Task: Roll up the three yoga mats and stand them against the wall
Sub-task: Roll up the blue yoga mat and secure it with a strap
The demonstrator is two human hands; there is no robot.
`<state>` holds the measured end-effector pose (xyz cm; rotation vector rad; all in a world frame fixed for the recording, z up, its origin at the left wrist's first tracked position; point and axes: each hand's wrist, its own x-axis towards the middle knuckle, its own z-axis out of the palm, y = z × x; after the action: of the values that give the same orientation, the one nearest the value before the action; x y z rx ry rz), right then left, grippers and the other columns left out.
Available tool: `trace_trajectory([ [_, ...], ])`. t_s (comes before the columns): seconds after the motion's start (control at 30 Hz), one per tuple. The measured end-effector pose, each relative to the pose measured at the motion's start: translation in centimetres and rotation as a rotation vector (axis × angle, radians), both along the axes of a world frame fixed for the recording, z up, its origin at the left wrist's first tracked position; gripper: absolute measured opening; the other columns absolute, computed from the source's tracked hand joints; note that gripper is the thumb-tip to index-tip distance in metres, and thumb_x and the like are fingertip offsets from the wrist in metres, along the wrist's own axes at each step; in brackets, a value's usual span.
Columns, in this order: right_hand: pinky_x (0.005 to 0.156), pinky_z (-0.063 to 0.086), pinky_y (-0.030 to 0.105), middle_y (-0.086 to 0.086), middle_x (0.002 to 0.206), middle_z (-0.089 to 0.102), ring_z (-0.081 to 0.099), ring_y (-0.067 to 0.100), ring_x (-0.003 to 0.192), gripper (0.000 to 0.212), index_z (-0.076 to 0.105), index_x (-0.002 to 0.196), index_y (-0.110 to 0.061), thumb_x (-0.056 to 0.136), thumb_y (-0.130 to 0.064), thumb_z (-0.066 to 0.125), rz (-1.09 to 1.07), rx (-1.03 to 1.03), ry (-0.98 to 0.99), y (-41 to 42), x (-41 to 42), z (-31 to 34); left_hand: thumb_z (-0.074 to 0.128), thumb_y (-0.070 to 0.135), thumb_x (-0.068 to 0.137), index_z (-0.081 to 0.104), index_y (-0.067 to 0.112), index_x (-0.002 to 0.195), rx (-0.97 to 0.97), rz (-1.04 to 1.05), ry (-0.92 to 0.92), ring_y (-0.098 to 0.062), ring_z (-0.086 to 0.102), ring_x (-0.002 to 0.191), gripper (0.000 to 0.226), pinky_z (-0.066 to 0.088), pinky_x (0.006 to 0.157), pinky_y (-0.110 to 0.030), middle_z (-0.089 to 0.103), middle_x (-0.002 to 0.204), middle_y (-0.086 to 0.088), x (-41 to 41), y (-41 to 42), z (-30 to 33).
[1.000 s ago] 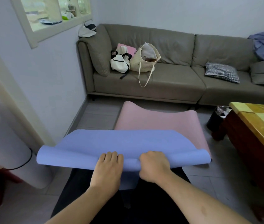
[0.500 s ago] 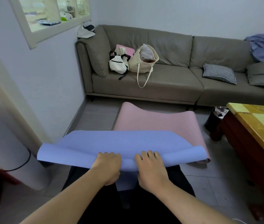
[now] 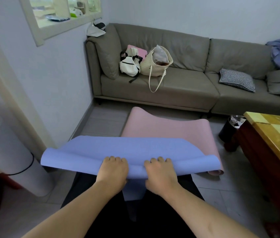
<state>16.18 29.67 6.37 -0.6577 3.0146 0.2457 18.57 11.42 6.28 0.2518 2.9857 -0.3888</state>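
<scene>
At lower centre the blue mat (image 3: pixel 129 152) lies over the pink mat (image 3: pixel 166 127); left hand (image 3: pixel 112 170) and right hand (image 3: pixel 160 172) both clasp its curled near edge. It looks light, floppy and springy, so gripping nearer its ends would likely roll straighter

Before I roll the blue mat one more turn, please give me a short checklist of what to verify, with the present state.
1. Left hand holds the roll of the blue mat: ok.
2. Right hand holds it too: ok.
3. Roll ends even: not ok, the right end flares looser.
4. Pink mat ahead lies flat: not ok, its far edge curls up.
5. Roll tightness inside: cannot tell.
</scene>
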Motion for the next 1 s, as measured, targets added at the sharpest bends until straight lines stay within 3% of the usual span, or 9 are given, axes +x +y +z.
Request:
trace_trajectory([
  [0.07, 0.068, 0.040, 0.043, 0.005, 0.080, 0.058, 0.057, 0.032, 0.074, 0.043, 0.062, 0.090, -0.020, 0.050, -0.018, 0.078, 0.021, -0.004, 0.073, 0.3, 0.8, -1.2, 0.059, 0.039, 0.098, 0.054, 0.015, 0.118, -0.002, -0.023, -0.044, -0.029, 0.064, 0.108, 0.031, 0.042, 0.086, -0.038, 0.066, 0.119, -0.008, -0.3, -0.1, 0.2],
  [0.17, 0.068, 0.037, 0.043, 0.006, 0.083, 0.053, 0.051, 0.032, 0.073, 0.051, 0.058, 0.095, -0.019, 0.049, -0.016, 0.080, 0.045, -0.005, 0.154, 0.6, 0.9, -2.0, 0.057, 0.053, 0.097, 0.059, 0.018, 0.119, 0.086, -0.005, -0.125, -0.029, 0.068, 0.108, 0.041, 0.049, 0.090, -0.038, 0.070, 0.120, -0.006, -1.4, -0.7, 0.5],
  [0.27, 0.064, 0.040, 0.039, 0.004, 0.073, 0.060, 0.059, 0.030, 0.066, 0.048, 0.062, 0.088, -0.021, 0.048, -0.020, 0.087, 0.016, 0.044, 0.084, 0.4, 0.1, -0.9, 0.056, 0.071, 0.092, 0.059, 0.019, 0.119, 0.136, 0.006, -0.171, -0.028, 0.067, 0.108, 0.059, 0.049, 0.088, -0.038, 0.069, 0.120, -0.005, -2.0, -0.5, 0.7],
  [0.37, 0.072, 0.034, 0.039, 0.005, 0.097, 0.070, 0.068, 0.032, 0.089, 0.027, 0.064, 0.106, -0.022, 0.080, -0.018, 0.071, 0.029, 0.069, -0.001, 0.0, -1.2, 0.4, 0.059, 0.060, 0.092, 0.054, 0.018, 0.119, 0.134, 0.045, -0.030, -0.028, 0.060, 0.110, 0.050, 0.042, 0.085, -0.040, 0.062, 0.119, -0.005, -1.4, -0.6, 0.2],
  [0.5, 0.071, 0.038, 0.037, 0.004, 0.101, 0.070, 0.068, 0.032, 0.092, 0.017, 0.062, 0.102, -0.021, 0.086, -0.015, 0.063, 0.021, 0.018, -0.072, 0.1, -2.0, 1.2, 0.085, 0.032, 0.058, 0.059, 0.017, 0.091, 0.092, 0.060, 0.040, -0.029, 0.057, 0.081, 0.044, 0.047, 0.071, -0.039, 0.060, 0.086, -0.006, -0.8, -2.6, -0.5],
  [0.57, 0.071, 0.037, 0.037, 0.004, 0.100, 0.069, 0.066, 0.032, 0.091, 0.019, 0.059, 0.101, -0.021, 0.084, -0.016, 0.064, 0.034, -0.019, -0.059, 0.1, -1.9, 1.4, 0.078, 0.031, 0.067, 0.057, 0.020, 0.091, 0.073, 0.070, 0.024, -0.027, 0.059, 0.082, 0.034, 0.045, 0.072, -0.037, 0.063, 0.086, -0.004, -0.8, -3.1, -0.2],
  [0.67, 0.069, 0.034, 0.038, 0.003, 0.095, 0.067, 0.064, 0.032, 0.088, 0.028, 0.057, 0.103, -0.020, 0.077, -0.016, 0.066, 0.063, -0.044, 0.028, 0.9, -2.0, 1.1, 0.061, 0.034, 0.086, 0.055, 0.023, 0.106, 0.023, 0.071, 0.069, -0.027, 0.063, 0.099, 0.023, 0.036, 0.077, -0.037, 0.066, 0.106, -0.003, -1.5, -3.1, 1.0],
  [0.8, 0.066, 0.033, 0.037, 0.000, 0.083, 0.066, 0.064, 0.030, 0.079, 0.028, 0.056, 0.093, -0.022, 0.068, -0.016, 0.067, 0.011, -0.030, 0.082, 3.2, -2.7, 1.5, 0.056, 0.033, 0.086, 0.055, 0.024, 0.104, 0.053, 0.122, 0.020, -0.028, 0.065, 0.096, 0.020, 0.039, 0.074, -0.036, 0.068, 0.106, -0.002, -1.9, -3.4, 2.0],
  [1.0, 0.071, 0.033, 0.039, -0.002, 0.094, 0.065, 0.062, 0.027, 0.088, 0.026, 0.045, 0.097, -0.024, 0.078, -0.018, 0.061, -0.017, -0.024, 0.089, 4.8, -2.8, 2.4, 0.056, 0.043, 0.084, 0.058, 0.024, 0.107, 0.111, 0.186, 0.070, -0.026, 0.063, 0.101, 0.030, 0.040, 0.077, -0.036, 0.067, 0.108, -0.001, -1.8, -4.1, 2.1],
])
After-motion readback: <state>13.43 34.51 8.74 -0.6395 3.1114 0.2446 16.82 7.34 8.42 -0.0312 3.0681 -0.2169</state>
